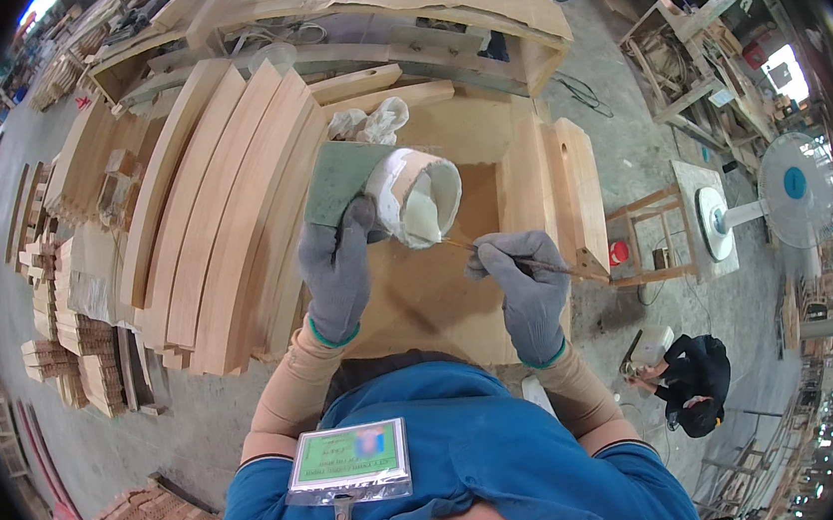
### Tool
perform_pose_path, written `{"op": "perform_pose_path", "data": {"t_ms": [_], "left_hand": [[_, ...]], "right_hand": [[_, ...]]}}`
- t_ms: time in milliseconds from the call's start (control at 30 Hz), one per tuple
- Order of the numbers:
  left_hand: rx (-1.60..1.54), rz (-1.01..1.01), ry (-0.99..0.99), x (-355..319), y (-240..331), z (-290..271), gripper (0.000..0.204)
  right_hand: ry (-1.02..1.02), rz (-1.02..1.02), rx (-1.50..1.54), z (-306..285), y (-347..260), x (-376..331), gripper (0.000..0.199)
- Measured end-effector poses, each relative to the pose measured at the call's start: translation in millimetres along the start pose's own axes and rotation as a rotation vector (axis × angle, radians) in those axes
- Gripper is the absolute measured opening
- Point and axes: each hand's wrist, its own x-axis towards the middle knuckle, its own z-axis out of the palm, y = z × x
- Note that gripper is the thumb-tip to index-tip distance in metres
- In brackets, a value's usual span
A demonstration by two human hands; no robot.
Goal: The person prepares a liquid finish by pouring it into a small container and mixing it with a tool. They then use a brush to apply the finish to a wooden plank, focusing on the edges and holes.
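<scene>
My left hand [339, 267], in a grey glove, holds a white cup-like container [418, 198] tilted on its side, together with a green sanding pad [341, 179] behind it. My right hand [530, 289], also in a grey glove, grips a thin stick [548, 267] whose tip reaches toward the container's open mouth. Both hands hover over a flat wooden panel [430, 299] on the work surface. A crumpled white cloth [370, 121] lies just beyond the container.
Curved wooden boards [221, 209] lie stacked to the left. Piles of small wood blocks [67, 324] stand on the floor at left. A standing fan [792, 186] and a small wooden stool [647, 238] are at right. A crouching person [694, 384] in black works at lower right.
</scene>
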Motion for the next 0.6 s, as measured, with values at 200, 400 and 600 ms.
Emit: {"op": "perform_pose_path", "data": {"t_ms": [200,400,600], "left_hand": [[0.040,0.075,0.082,-12.2,-10.3,2.2,0.020],[-0.077,-0.333,-0.009,-10.2,15.8,-0.3,0.024],[-0.041,-0.448,-0.120,1.5,28.7,-10.7,0.025]], "right_hand": [[0.085,-0.016,0.095,5.6,-4.2,-8.2,0.006],[-0.046,-0.505,-0.166,-2.9,2.8,18.0,0.013],[-0.390,-0.767,-0.649,-24.0,-7.5,32.9,0.021]]}}
